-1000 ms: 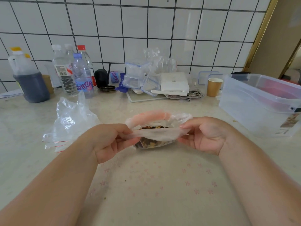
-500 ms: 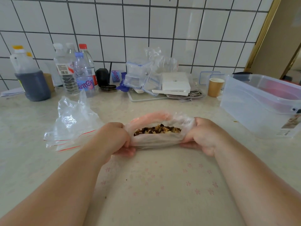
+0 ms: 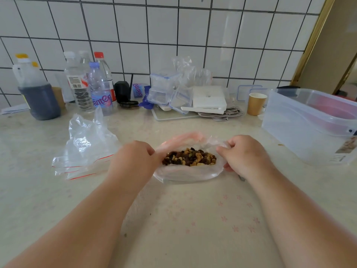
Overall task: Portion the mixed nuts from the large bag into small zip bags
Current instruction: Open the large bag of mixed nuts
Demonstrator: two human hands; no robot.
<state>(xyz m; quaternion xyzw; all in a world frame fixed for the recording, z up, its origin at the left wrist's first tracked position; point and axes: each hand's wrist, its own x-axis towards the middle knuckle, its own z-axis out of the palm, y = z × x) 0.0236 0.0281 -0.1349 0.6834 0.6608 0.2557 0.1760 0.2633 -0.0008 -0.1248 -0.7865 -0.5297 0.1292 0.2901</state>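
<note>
Mixed brown nuts (image 3: pixel 190 158) sit in the clear plastic bag (image 3: pixel 185 174), its mouth pinched wide between left hand (image 3: pixel 133 161) and right hand (image 3: pixel 244 156).

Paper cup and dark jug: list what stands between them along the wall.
Head view: between the dark jug and paper cup stand water bottles, a black item, clear containers and a white box.

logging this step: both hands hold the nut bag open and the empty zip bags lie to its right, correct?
Not quite. In the head view both hands, left hand and right hand, do hold the nut bag open, but the empty zip bags lie to its left.
</note>
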